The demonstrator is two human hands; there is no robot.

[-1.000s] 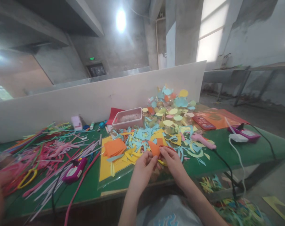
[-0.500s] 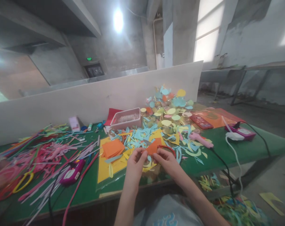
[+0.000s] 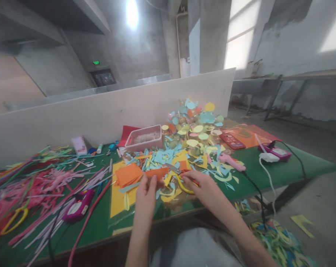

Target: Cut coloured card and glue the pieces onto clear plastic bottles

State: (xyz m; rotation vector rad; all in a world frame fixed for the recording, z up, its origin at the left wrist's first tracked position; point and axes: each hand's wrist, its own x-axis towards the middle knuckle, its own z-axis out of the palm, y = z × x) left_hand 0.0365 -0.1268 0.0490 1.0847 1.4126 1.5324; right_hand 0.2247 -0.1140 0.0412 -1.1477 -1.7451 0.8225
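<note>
1. Gripping a piece of orange paper point(image 3: 159, 172), the left hand point(image 3: 146, 189) has its fingers closed at the near edge.
2. The right hand point(image 3: 201, 185) is closed about the handles of a pair of scissors point(image 3: 174, 169); the exact finger placement is partly hidden.
3. Change noted: the two hands, close together on the paper half a second ago, now stand apart. The paper is in the left hand alone and shows a narrower face, possibly folded.
4. Bearing on the work, as a judgement: support and tool are now divided between the hands, and the blades lie at 3 o'clock from the paper, near its end. Whether they touch it cannot be told.
5. Surroundings, clock positions taken from the held paper: a stack of orange sheets point(image 3: 127, 174) at 9 o'clock, partly over a yellow sheet point(image 3: 116, 202); a pink box point(image 3: 145, 144) at 11; blue scraps point(image 3: 168, 154) at 1; a pile topped with round paper pieces point(image 3: 198, 128) at 2; a pink glue gun point(image 3: 231, 162) at 3.
6. All rest on the green bench point(image 3: 101, 222).
</note>
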